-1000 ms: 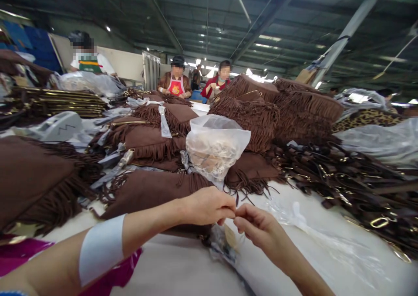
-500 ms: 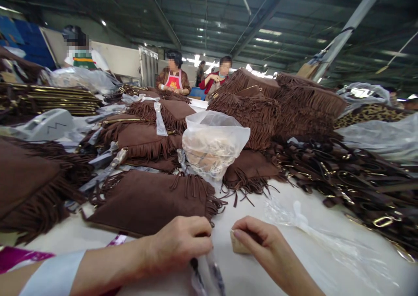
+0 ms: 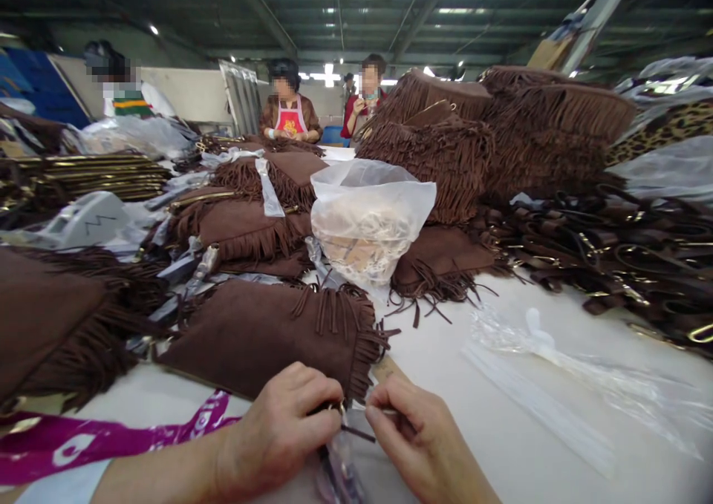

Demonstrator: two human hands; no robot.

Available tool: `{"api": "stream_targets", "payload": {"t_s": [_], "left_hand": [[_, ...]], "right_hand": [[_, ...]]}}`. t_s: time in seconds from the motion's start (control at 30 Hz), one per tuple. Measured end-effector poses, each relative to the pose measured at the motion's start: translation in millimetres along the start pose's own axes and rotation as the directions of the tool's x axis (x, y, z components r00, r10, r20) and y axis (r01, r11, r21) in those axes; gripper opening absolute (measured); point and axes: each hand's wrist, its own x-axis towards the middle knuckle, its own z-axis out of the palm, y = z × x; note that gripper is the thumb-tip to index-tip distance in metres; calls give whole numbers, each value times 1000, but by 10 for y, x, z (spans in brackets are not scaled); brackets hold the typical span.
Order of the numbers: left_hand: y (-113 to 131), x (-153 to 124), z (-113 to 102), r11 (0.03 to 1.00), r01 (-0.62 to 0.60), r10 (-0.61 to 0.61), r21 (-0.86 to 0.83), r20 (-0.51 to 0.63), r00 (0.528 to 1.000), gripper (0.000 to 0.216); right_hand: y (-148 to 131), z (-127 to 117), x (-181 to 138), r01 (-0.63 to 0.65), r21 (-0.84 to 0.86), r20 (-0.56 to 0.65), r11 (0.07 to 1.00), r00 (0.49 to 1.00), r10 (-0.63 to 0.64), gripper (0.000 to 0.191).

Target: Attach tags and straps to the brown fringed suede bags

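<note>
1. Dark strap [image 3: 334,465] in clear plastic: it hangs from the thumb and forefinger of my left hand [image 3: 278,424], which pinch its upper end, right beside a gold-coloured metal fitting [image 3: 341,409]. I judge that I should grip close to the metal, firmly enough to stop it turning, without creasing the plastic.
2. Thin dark strip [image 3: 359,434]: it juts from my left fingertips toward my right thumb. I cannot tell whether it touches that thumb; its end is best left in sight.
3. Brown fringe [image 3: 362,341]: it lies just beyond my fingertips, so I should mind it, as a loose strand could snag.
4. Tan card tag [image 3: 387,369]: it is partly hidden behind my right fingers.
5. Right hand [image 3: 423,431]: thumb and forefinger curl close together, just right of the strap and apart from it. I cannot tell what they pinch. Small, slow movements would suit.
</note>
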Motion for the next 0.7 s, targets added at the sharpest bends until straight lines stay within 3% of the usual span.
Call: {"api": "stream_targets", "payload": {"t_s": [0.13,0.4,0.7], "left_hand": [[54,14,-12,998,37,-36,54,-22,999,28],[41,-50,-70,997,-19,23,-71,49,999,21],[43,-58,-40,997,-31,32,-76,8,999,26]], "right_hand": [[74,106,-57,4,-48,-8,999,1000,-4,20],[21,207,-69,31,-19,-3,999,1000,-31,24],[47,224,-74,29,-26,29,999,999,-29,21]]}}
